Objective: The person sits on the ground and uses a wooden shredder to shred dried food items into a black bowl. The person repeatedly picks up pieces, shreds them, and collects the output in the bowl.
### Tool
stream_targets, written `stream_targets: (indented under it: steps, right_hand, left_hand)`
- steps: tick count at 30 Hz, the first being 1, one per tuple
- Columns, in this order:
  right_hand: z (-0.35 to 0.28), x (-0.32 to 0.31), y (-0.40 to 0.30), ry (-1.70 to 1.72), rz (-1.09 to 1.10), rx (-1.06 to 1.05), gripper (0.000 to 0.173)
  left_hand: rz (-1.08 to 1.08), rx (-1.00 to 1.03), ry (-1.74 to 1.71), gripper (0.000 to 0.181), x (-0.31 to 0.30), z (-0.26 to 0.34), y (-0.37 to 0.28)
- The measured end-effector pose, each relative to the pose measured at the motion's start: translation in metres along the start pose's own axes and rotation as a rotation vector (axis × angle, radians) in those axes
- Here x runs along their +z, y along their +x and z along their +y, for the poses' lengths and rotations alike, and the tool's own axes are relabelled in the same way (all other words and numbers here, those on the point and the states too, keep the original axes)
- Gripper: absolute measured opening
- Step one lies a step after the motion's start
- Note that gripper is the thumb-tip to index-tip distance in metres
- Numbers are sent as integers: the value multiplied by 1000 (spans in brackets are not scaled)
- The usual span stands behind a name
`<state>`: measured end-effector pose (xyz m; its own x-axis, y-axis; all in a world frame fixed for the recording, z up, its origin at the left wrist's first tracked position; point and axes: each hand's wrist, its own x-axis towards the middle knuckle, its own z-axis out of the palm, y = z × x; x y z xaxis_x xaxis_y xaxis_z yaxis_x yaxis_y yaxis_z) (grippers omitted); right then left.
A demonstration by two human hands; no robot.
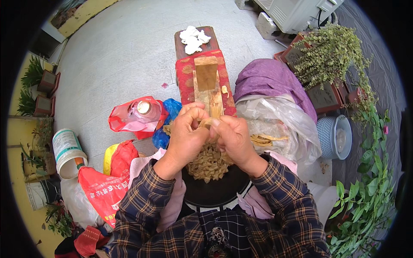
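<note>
My left hand and my right hand meet in front of me, their fingers closed on a thin tan strip stretched between them. What the strip is made of I cannot tell. Right beneath my hands, a heap of small folded tan pieces lies in a round black pan or tray. Just beyond my fingers is a wooden block device with an upright block, resting on a bench draped in red patterned cloth. A small pale piece lies beside the device.
Crumpled white tissue tops the bench's far end. Left are a red bag with a plastic jar, a blue plastic bag and a tipped white bucket. Right are tan strips on clear plastic, purple cloth, a blue basket and potted plants.
</note>
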<state>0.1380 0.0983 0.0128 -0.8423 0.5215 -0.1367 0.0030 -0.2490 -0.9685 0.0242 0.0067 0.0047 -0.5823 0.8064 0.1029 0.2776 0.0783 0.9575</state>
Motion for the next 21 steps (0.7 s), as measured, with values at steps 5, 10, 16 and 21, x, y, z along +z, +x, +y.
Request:
stream_targets:
  steps: [5, 10, 16, 21]
  right_hand:
    - [0, -15, 6, 629, -236, 691, 30]
    - [-5, -29, 8, 539, -437, 532, 20]
    - [-1, -21, 3, 14, -158, 62, 12]
    - [-3, -36, 7, 285, -361, 311, 15]
  left_hand:
    - [150, 549, 257, 11, 2, 2, 2]
    - [30, 370, 136, 5, -2, 11, -4]
    - [-77, -172, -262, 7, -8, -8, 0]
    - [-255, -315, -307, 7, -15, -6, 2]
